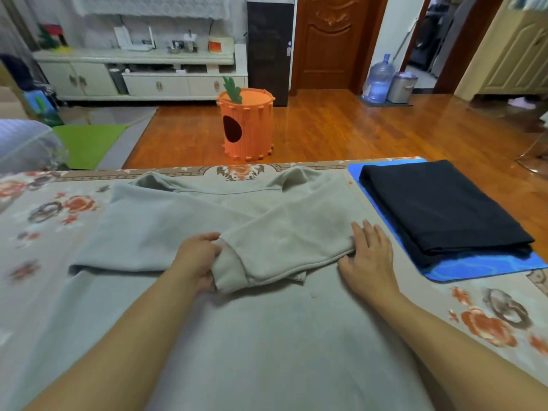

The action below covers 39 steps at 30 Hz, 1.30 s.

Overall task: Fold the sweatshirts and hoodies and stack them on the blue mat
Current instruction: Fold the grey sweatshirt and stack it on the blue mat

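both bare forearms reach forward from the near edge, left hand (pixel 198 261) centre, fingers and thumb curled, pinching a grey cuff (pixel 229 269), right hand (pixel 369 256) just right, flat, palm down, fingers straight

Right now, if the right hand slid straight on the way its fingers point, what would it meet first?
Probably nothing soon: the right hand points up along the grey sweatshirt's right edge; the blue mat lies just beside that line.

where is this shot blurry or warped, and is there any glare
Head view: wide-angle bending curves the table's far edge and tilts the door; motion blur smears the floral print at left; soft glare streaks the wood floor; the grey sweatshirt and both hands stay fairly sharp.
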Motion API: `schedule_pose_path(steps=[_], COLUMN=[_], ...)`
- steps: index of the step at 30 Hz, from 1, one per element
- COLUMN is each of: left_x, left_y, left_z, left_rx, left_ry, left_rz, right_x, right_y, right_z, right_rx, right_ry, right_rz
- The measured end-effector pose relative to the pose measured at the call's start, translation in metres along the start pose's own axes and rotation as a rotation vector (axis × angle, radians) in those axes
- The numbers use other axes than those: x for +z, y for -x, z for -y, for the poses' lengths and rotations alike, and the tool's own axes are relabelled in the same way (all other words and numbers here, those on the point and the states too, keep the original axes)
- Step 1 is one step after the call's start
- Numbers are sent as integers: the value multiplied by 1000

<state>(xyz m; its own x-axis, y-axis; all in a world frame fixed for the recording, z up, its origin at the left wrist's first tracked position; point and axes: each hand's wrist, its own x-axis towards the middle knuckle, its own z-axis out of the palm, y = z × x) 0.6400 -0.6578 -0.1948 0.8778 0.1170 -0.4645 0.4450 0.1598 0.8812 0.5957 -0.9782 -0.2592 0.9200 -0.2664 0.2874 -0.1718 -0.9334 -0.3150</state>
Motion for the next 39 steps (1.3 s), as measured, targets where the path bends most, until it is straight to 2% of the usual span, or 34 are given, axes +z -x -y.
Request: schedule_pose_path(steps=[2,5,8,10,13,15,17,21,24,27,29,32,34,36,39], left_x=[8,1,-41,-79,-126,-144,-146,-130,-124,-125,-127,-136,-134,-118,-83], left_y=[6,22,23,12,-3,-15,-23,-10,0,11,16,19,20,16,-6], left_z=[-43,-114,-142,-127,-67,-29,-6,3,-12,-21,-10,11,16,14,13], left_rx=[50,222,296,220,-103,-186,-60,210,284,216,220,245,347,589,759], left_ry=[22,68,43,-4,-6,-20,-67,-357,-170,-89,-277,-892,-1098,-1175,-1339], left_rz=[57,110,13,-85,-147,-185,-245,-311,-327,-298,-267,-292,-376,-425,-199], right_x=[-2,-4,-6,-7,-10,-16,-20,-20,-21,-21,-17,-17,-24,-29,-21], right_y=[0,3,4,3,0,-6,-21,-46,-47,-52,-58,-67,-74,-83,-94], right_z=[-1,-1,4,8,13,20,27,36,33,14,3,6,22,46,89], right_rx=[17,48,57,51,43,69,31,-184,-250,-209,-179,-88,5,-28,-199], right_ry=[-16,-30,-39,-63,-32,13,95,381,584,563,550,524,538,507,268], right_rz=[-23,-17,-11,12,80,128,155,193,254,291,340,528,632,581,420])
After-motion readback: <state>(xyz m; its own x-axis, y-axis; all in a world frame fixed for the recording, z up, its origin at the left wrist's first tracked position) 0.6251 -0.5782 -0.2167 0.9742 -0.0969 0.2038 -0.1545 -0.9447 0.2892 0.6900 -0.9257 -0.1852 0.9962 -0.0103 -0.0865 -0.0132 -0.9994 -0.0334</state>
